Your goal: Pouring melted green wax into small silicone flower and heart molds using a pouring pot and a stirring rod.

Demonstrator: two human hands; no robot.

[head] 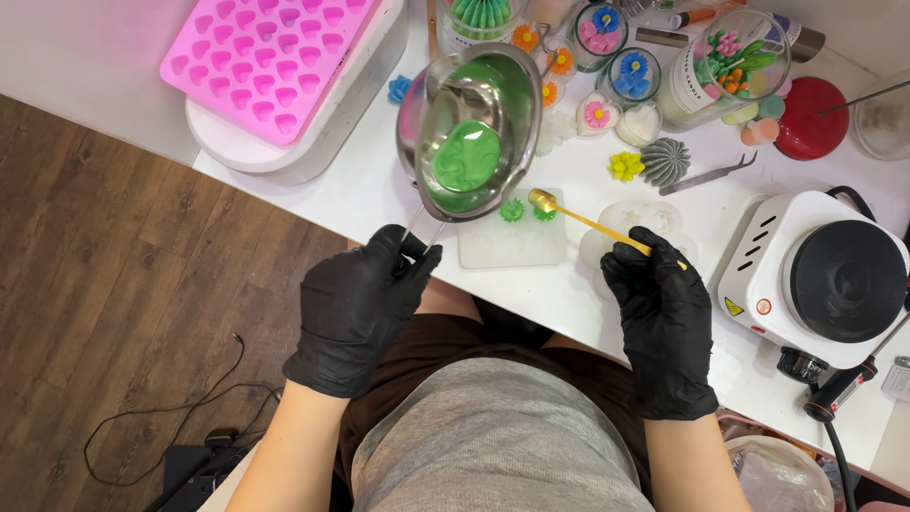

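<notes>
White worktable (379, 190), its surface running diagonally across the upper right of the view, evenly lit with soft shadows. Floor (123, 284) of dark brown wood-look planks, grain visible, filling the left side. Thin black cable (180, 410) looped loosely on the floor at lower left, leading to a dark object (204, 466) at the bottom edge. No walls or windows in view.

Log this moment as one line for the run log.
left hand: holds green-wax melting pot | right hand: holds gold spoon
</notes>
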